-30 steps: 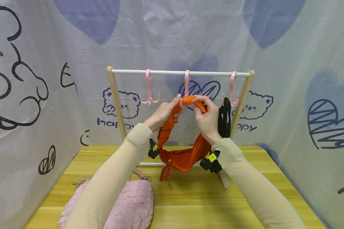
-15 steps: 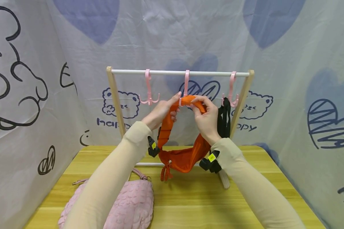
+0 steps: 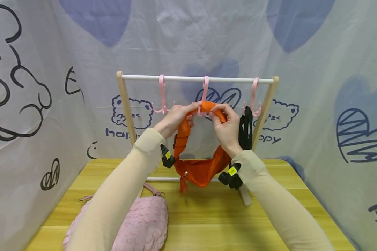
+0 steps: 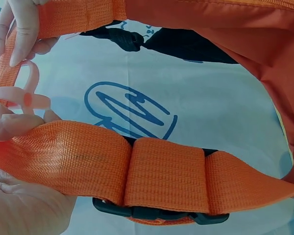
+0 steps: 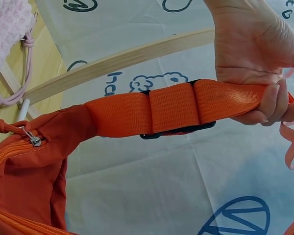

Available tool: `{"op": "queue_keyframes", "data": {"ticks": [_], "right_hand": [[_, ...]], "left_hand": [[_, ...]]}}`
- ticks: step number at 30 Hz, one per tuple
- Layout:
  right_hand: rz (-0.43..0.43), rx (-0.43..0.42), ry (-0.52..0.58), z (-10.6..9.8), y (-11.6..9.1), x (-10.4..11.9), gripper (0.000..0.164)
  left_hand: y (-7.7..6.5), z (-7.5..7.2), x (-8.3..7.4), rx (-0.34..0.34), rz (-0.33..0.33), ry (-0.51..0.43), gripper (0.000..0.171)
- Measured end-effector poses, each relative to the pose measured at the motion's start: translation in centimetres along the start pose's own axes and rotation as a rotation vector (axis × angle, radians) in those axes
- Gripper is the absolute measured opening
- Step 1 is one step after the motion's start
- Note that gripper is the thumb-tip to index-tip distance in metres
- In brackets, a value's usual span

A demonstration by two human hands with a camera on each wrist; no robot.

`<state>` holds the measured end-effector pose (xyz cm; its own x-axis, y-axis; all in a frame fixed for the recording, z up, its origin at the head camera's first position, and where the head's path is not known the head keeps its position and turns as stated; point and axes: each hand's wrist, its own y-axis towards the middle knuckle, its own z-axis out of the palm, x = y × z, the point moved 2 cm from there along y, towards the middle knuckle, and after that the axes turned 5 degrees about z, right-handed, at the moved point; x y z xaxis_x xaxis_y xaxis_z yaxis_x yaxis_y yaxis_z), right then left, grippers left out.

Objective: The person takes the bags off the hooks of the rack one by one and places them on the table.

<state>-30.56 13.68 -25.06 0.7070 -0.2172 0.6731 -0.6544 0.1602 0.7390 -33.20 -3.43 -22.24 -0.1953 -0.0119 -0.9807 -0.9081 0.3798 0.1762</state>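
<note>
An orange bag (image 3: 198,172) hangs in the air by its wide webbing strap (image 4: 63,156), which has a black buckle (image 4: 161,215) on it. My left hand (image 3: 175,119) grips the strap just left of the middle pink hook (image 3: 205,91), thumb along its top. On the other side my right hand (image 3: 227,129) pinches the strap between thumb and fingers. The strap arches across the hook's prongs, and one prong (image 4: 27,99) shows between the two hands in the left wrist view. A zipper pull (image 5: 33,140) dangles from the bag.
The hook hangs on a white rod (image 3: 182,78) of a wooden rack (image 3: 125,104). Pink hooks stand to the left (image 3: 162,94) and right (image 3: 254,94), the right one bearing black straps (image 3: 246,130). A pink quilted bag (image 3: 144,223) lies on the wooden table (image 3: 270,209).
The top of the strap has risen slightly at the middle hook, and the left hand has shifted a little with it. The bag's zipper pull has swung slightly right. Both hands keep their hold.
</note>
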Motion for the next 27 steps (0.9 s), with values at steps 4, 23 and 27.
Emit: {"op": "queue_keyframes", "data": {"ticks": [4, 23, 27], "right_hand": [[0.000, -0.006, -0.001, 0.1, 0.0, -0.1, 0.007], [-0.012, -0.006, 0.047, 0.2, 0.4, 0.0, 0.006], [-0.004, 0.001, 0.057, 0.2, 0.4, 0.1, 0.007]], "left_hand": [[-0.1, 0.0, -0.1, -0.020, 0.000, 0.012, 0.039], [-0.1, -0.6, -2.0, -0.092, 0.156, 0.253, 0.034], [-0.2, -0.5, -2.5, -0.104, 0.227, 0.343, 0.033]]}}
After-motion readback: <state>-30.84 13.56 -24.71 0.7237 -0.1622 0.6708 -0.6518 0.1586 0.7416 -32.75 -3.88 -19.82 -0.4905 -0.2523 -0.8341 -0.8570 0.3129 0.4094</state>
